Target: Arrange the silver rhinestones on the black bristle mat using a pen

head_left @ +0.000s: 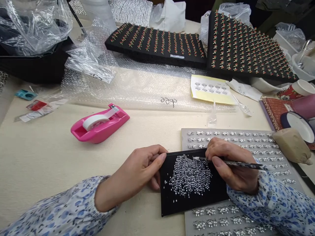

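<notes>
My left hand (140, 172) grips the left edge of a black tray (216, 188), thumb on top and fingers beneath. Many tiny clear rhinestones (190, 177) lie spread over the tray's middle. My right hand (232, 164) pinches a thin dark stick with a pale tip (236, 163), like a picking pencil or fine brush. Its tip is over the upper part of the rhinestones; whether it touches one I cannot tell. Under the tray and my right hand lies a grey board (197, 229) with rows of silver flower-shaped pieces (222, 209), partly hidden.
A pink tape dispenser (99, 126) stands left of the tray. Bubble wrap (137, 85) lies behind it. Two black foam boards (157, 42) with rows of small red-and-gold pieces stand at the back. A label sheet (211, 89) lies before them. A beige block (291, 146) sits at right.
</notes>
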`<state>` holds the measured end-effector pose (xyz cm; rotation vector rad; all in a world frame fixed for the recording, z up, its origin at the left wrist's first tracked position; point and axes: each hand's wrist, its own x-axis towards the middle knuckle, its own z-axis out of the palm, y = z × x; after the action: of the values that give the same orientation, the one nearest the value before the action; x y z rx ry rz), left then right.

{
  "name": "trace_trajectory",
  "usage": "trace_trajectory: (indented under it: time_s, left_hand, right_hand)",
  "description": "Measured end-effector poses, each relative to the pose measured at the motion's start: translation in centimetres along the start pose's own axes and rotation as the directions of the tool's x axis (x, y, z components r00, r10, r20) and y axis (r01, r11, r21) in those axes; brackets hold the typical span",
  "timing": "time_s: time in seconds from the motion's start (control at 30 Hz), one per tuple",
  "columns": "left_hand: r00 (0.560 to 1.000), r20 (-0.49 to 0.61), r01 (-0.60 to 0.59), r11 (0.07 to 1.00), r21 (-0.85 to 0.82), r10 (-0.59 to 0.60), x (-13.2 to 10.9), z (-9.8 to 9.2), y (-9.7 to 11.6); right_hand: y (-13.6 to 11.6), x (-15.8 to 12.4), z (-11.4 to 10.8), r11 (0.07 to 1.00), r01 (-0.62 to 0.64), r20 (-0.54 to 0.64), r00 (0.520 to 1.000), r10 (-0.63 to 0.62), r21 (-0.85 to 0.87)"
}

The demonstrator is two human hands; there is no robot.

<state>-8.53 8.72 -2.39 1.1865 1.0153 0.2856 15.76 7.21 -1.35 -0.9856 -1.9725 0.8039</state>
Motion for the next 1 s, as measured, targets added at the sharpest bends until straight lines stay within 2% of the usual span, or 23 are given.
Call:
trace_trajectory:
  time_s: [0.3, 0.37, 0.43, 0.53, 0.67, 1.0]
  left_hand:
    - [1.0, -0.002, -0.007, 1.0, -0.005, 0.007, -0.06, 0.01, -0.09]
    - [1.0, -0.001, -0.006, 1.0, 0.0, 0.006, -0.04, 0.02, -0.16]
    - [1.0, 0.001, 0.001, 1.0, -0.005, -0.001, 0.02, 0.03, -0.2]
    - [1.0, 0.006, 0.006, 1.0, -0.005, -0.006, 0.09, 0.04, -0.15]
    - [1.0, 0.013, 0.009, 1.0, 0.002, -0.009, 0.09, -0.01, -0.01]
    - [1.0, 0.015, 0.002, 1.0, 0.009, -0.002, 0.02, -0.07, -0.27]
  right_hand:
    - [-0.03, -0.05, -0.03, 1.0, 0.002, 0.002, 1.0, -0.002, 0.021]
    - [-0.01, -0.04, -0.06, 0.998, 0.012, -0.025, 1.0, -0.01, 0.057]
    - [0.01, 0.04, -0.05, 0.997, 0.025, -0.11, 0.994, -0.017, 0.075]
    - [0.09, 0.33, 0.0, 0.999, -0.033, -0.247, 0.969, 0.025, -0.027]
    - [0.36, 0.7, 0.02, 0.957, -0.176, -0.276, 0.955, 0.109, -0.23]
    - [0.92, 0.71, 0.31, 0.952, -0.202, -0.3, 0.945, 0.128, -0.23]
